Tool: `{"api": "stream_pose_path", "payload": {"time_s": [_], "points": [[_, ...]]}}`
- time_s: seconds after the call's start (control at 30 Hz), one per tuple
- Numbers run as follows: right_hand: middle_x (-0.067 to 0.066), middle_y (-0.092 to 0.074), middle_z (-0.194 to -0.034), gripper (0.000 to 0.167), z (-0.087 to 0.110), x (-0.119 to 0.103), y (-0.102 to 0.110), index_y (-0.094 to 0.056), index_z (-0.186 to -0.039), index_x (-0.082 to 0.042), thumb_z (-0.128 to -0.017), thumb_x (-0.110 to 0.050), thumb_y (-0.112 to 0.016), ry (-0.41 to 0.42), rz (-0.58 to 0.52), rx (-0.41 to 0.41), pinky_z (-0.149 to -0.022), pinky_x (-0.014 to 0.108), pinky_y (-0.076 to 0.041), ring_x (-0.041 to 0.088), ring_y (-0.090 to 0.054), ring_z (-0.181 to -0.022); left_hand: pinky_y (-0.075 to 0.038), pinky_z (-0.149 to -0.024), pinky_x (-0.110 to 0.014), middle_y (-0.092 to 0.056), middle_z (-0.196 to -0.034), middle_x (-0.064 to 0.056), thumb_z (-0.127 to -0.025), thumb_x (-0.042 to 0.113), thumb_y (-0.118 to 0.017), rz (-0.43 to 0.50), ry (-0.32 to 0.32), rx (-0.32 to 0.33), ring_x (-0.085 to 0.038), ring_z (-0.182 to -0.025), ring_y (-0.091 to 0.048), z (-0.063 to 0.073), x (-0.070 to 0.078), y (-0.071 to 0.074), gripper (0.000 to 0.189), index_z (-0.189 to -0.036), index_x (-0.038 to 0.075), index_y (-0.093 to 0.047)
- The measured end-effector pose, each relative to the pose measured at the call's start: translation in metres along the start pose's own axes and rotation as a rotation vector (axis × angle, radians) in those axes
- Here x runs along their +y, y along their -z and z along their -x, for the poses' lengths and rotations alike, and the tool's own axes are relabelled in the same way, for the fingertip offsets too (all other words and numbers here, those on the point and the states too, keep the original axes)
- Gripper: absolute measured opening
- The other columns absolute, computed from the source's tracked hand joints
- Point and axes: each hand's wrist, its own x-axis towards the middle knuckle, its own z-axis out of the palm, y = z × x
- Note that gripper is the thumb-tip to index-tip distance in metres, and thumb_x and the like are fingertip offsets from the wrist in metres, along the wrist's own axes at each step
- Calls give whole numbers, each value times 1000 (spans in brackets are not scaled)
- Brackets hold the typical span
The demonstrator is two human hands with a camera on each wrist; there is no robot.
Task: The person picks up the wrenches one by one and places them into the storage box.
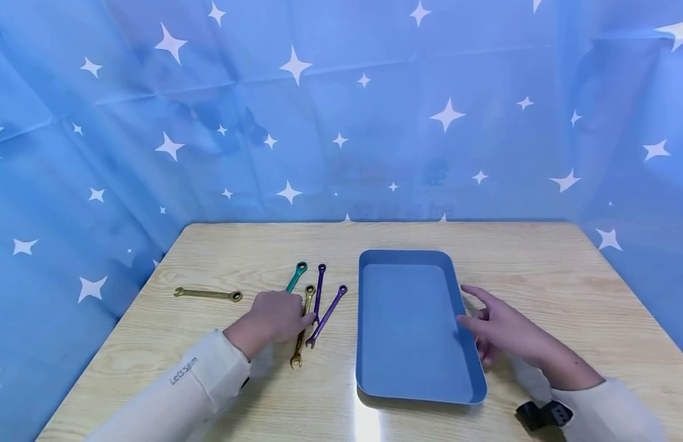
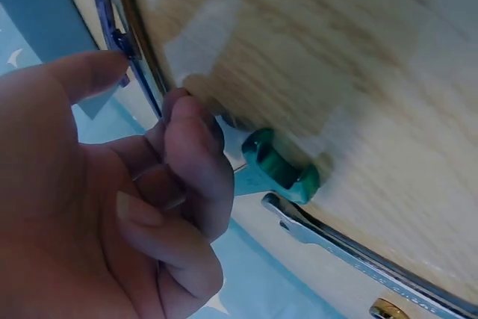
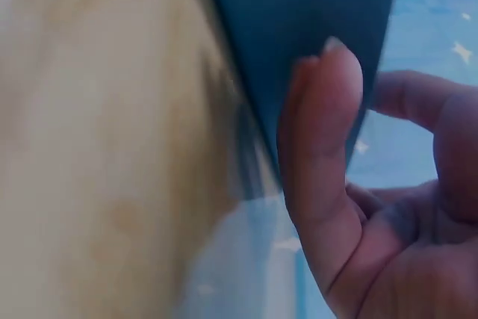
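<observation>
Over a group of combination wrenches, my left hand [image 1: 277, 316] has its thumb across the gold wrench [image 1: 301, 344], whose middle it hides. The thumb tip is right beside two purple wrenches [image 1: 329, 313]. A green wrench [image 1: 294, 276] runs under the knuckles; its open end [image 2: 280, 169] shows past the curled fingers in the left wrist view. I cannot tell whether the left fingers pinch the gold wrench. My right hand [image 1: 499, 328] holds the right side of a blue tray [image 1: 413, 344], thumb over the rim and bent fingers [image 3: 321, 132] against the outer wall. Its index finger points out.
Another gold wrench [image 1: 207, 294] lies apart on the left of the wooden table [image 1: 264, 245]. A blue curtain with white stars [image 1: 341, 123] hangs behind and beside the table. Inside the tray only its flat bottom shows.
</observation>
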Motion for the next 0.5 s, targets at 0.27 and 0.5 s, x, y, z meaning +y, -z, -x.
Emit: {"api": "stream_pose_path", "payload": {"time_s": [0.27, 0.5], "points": [[18, -66, -93, 90, -2, 8, 0, 13, -159, -7, -103, -27, -55, 1, -48, -150, -58, 49, -58, 25, -68, -59, -37, -58, -35, -46, -62, 1, -101, 44, -52, 44, -16, -26, -16, -57, -47, 3, -4, 1, 39, -73, 17, -51], [17, -68, -96, 88, -3, 16, 9, 15, -159, -9, -105, -30, -51, -20, -99, -197, -65, 49, -59, 26, -70, -69, -37, -58, -34, -45, -59, 2, -101, 43, -52, 88, -8, -47, -15, -55, -44, -1, -4, 0, 41, -70, 17, -51]]}}
